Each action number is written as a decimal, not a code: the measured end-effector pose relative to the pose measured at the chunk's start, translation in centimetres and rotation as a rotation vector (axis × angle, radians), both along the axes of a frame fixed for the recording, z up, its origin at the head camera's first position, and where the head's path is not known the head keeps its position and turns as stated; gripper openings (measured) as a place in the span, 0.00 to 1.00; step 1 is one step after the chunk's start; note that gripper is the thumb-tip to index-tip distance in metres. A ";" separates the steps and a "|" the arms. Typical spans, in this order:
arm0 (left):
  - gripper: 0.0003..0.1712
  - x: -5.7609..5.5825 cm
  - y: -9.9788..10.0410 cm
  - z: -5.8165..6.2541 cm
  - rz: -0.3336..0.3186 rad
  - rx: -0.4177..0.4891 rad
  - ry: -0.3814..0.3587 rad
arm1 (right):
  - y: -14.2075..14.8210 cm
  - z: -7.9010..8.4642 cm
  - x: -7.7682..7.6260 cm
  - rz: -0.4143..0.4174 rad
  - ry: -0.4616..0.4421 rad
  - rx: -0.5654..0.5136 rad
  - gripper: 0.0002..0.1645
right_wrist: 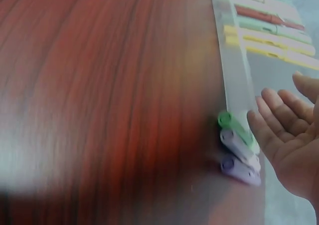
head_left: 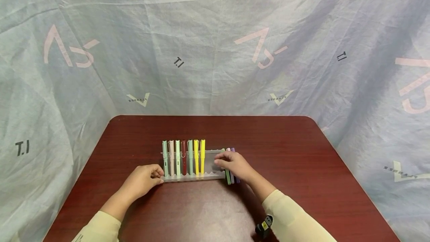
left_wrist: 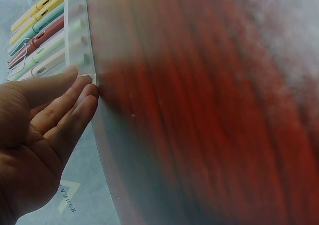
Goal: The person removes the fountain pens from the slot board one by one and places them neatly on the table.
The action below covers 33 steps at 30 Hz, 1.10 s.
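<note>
table (head_left: 268, 133): dark red, wood-grained | on it: clear rack (head_left: 213, 176) | at rack's right end: three pens (right_wrist: 240, 146)

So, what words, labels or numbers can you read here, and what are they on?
"T.I": black, on the grey cloth backdrop.
"V": pale yellow, same backdrop; its small mirrored word looks like "PLANNER", uncertain.
Pink backdrop characters: unclear.
Left sleeve and black wrist device: too small to read.
Pens: nothing legible.

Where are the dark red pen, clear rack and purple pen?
Dark red pen (head_left: 184, 161): head view, on its barrel.
Clear rack (head_left: 191, 178): head view, on its front edge.
Purple pen (right_wrist: 242, 172): right wrist view, on its body.
</note>
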<state>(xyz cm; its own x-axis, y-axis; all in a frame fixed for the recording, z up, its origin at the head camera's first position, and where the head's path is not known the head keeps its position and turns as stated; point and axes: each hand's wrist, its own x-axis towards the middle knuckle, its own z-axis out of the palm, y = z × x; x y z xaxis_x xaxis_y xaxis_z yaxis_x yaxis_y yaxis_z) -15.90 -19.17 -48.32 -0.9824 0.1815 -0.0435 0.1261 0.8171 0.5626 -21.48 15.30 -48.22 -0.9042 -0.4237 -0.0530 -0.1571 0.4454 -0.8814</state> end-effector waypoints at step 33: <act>0.07 0.1 0.0 0.1 -0.002 0.002 0.004 | -4.5 -0.4 0.1 -0.105 -0.057 -0.230 0.13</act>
<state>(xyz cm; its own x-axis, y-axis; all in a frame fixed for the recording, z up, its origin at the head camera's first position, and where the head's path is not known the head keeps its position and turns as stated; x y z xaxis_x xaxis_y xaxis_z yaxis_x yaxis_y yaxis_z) -15.83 -19.16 -48.21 -0.9822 0.1835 -0.0395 0.1298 0.8159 0.5635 -21.35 10.82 -48.62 -0.9421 -0.3347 -0.0185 -0.0675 0.2435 -0.9675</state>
